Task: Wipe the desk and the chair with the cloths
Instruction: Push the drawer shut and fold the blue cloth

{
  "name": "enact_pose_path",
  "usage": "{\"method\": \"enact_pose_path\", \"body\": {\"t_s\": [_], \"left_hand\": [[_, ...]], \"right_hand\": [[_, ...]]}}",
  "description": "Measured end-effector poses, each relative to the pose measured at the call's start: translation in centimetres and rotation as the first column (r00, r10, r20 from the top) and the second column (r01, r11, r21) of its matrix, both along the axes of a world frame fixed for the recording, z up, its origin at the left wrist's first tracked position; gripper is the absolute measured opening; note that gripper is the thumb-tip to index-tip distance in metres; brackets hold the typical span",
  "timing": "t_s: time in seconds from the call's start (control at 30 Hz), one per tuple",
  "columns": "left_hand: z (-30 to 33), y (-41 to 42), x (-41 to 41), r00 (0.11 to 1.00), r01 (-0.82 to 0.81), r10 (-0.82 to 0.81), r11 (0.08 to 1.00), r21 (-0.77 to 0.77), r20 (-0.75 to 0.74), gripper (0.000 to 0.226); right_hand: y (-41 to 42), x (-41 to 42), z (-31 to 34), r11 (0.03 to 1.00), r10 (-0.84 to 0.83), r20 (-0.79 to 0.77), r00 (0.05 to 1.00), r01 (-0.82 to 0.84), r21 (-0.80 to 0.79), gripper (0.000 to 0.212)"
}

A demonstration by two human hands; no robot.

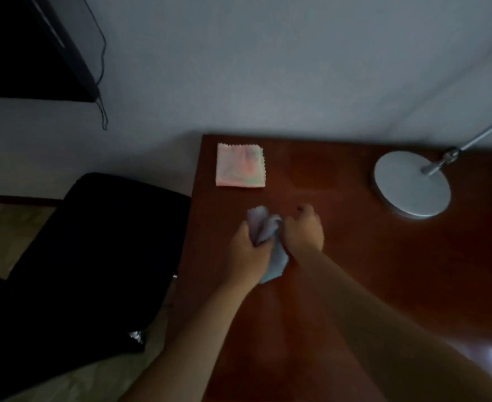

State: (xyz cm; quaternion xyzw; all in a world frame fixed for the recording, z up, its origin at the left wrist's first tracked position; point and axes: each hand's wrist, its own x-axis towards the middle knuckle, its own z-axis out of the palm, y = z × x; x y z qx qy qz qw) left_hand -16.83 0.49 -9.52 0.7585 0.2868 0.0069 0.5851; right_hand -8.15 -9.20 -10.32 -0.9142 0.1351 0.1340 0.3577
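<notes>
- Two hands meet above the reddish-brown desk (355, 271), both holding one pale blue cloth (268, 227) between them.
- Left hand (249, 250): fingers curled round the left part of the bunched cloth; a fold sticks up above the knuckles toward 12 o'clock.
- Right hand (304, 230): fingers curled, closed on the right part of the same cloth; a dark fingernail shows at its top.
- A tail of the blue cloth hangs down between the wrists, toward 6 o'clock. Whether it touches the desk top cannot be told.
- Second cloth, pale pink cloth (240, 165) with faint pastel blotches and a zigzag-cut edge, lies flat and folded square on the desk near its far left corner, at 11 o'clock from the hands and apart from them.
- Black chair (94, 256) stands just off the desk's left edge, at 9 o'clock from the hands; its surface is too dark for detail.
- Lamp base (413, 184), a round silver disc, sits on the desk at 2 o'clock from the hands, with a metal stem rising toward the upper right.
- Dark flat screen (21, 47) hangs on the grey wall at upper left, a thin cable (103, 68) dangling beside it.
- No brand, label or writing can be read; the view is dim and somewhat blurred.
</notes>
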Motion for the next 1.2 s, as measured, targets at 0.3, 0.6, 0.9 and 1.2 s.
{"method": "enact_pose_path", "body": {"t_s": [0.3,0.6,0.9,1.2], "left_hand": [[1.3,9.5,-0.4,0.989,-0.121,0.136,0.966,-0.229,0.05,0.03],[3.6,12.2,-1.1,0.985,-0.165,0.173,0.961,-0.222,0.02,0.013],[6.9,5.3,-1.7,0.995,-0.007,0.055,0.858,-0.514,0.078,0.028],[7.4,-3.4,-11.8,1.0,0.007,-0.01,0.993,-0.114,-0.028,0.019]], "right_hand": [[11.7,11.1,-2.2,0.986,-0.168,-0.196,0.966,0.162,-0.046,0.086],[9.9,6.9,-2.5,0.984,-0.117,0.014,0.993,0.114,0.138,0.031],[0.6,-7.8,3.0,0.345,0.011,-0.269,0.963,0.248,0.905,0.023],[-9.5,-18.6,6.2,0.097,0.195,-0.323,0.926,0.309,0.946,0.038]]}}
